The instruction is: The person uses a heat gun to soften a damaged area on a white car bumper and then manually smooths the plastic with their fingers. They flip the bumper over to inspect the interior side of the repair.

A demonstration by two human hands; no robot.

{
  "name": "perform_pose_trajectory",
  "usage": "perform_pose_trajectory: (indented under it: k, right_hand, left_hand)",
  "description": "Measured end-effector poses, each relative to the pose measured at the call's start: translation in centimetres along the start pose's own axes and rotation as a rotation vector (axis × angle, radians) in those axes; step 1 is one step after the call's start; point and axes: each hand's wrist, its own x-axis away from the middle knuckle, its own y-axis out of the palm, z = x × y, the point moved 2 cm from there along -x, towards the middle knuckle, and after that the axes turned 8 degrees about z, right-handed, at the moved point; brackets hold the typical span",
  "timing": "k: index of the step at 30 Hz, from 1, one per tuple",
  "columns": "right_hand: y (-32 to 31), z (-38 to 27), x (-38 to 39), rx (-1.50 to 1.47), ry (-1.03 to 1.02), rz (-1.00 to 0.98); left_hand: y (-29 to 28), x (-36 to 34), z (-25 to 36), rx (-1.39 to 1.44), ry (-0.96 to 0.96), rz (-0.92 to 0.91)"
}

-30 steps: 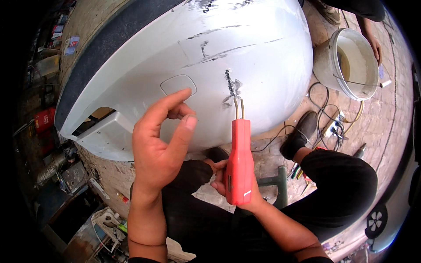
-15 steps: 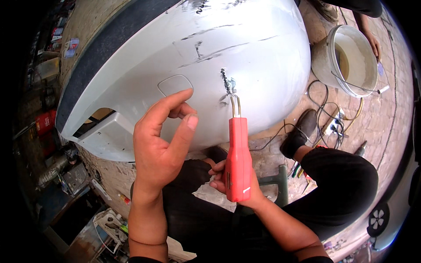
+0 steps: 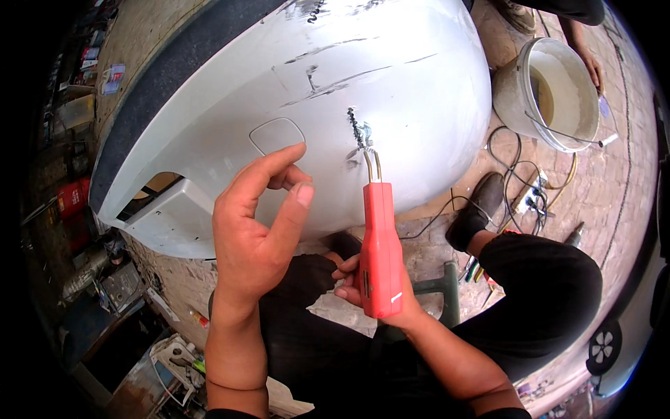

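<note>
Left hand [image 3: 257,227] hangs empty, thumb and forefinger apart; right hand [image 3: 407,309] grips a red hot-stapler [image 3: 381,255], its prongs [image 3: 379,167] barely shifted at the crack [image 3: 355,127] ahead in a silver bumper [image 3: 433,133] — work there seems ongoing.

Two hands are showing, one left hand [image 3: 255,230] and one right hand [image 3: 352,276], along with two dark shoes [image 3: 480,209], while one red tool [image 3: 382,251] is bearing two metal prongs [image 3: 369,169] and one silver bumper [image 3: 419,126] is carrying one rounded-square outline [image 3: 278,136]. One bucket [image 3: 515,94], one power strip [image 3: 528,197] and one car wheel [image 3: 601,347] are appearing, and one co-worker [image 3: 575,35] is showing one bare hand [image 3: 594,72] and one brown shoe [image 3: 518,15]; the cables [image 3: 517,148] are tangling too closely to be counted.
</note>
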Motion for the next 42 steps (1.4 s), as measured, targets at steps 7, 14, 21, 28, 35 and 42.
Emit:
perform_pose_trajectory:
  k: [7,14,21,28,35,42]
  right_hand:
    - [-0.3,-0.1,0.0,-0.001,0.000,0.001]
    - [-0.6,0.0,0.0,-0.032,0.042,-0.009]
    - [-0.8,0.4,-0.1,-0.045,0.054,-0.040]
    - [-1.0,0.4,-0.3,-0.020,0.041,-0.047]
    - [-1.0,-0.2,-0.4,0.010,0.036,-0.037]
    - [-0.8,0.2,-0.3,-0.007,0.035,-0.039]
  left_hand:
    - [0.1,0.1,0.2,-0.015,0.011,-0.004]
    - [0.1,0.0,0.1,-0.011,0.015,0.001]
    - [0.1,0.0,0.2,-0.005,0.019,-0.001]
    - [0.2,0.1,0.4,-0.019,0.020,0.004]
    - [0.3,0.0,0.6,-0.029,0.017,0.005]
    - [0.3,0.4,0.9,-0.033,0.013,0.008]
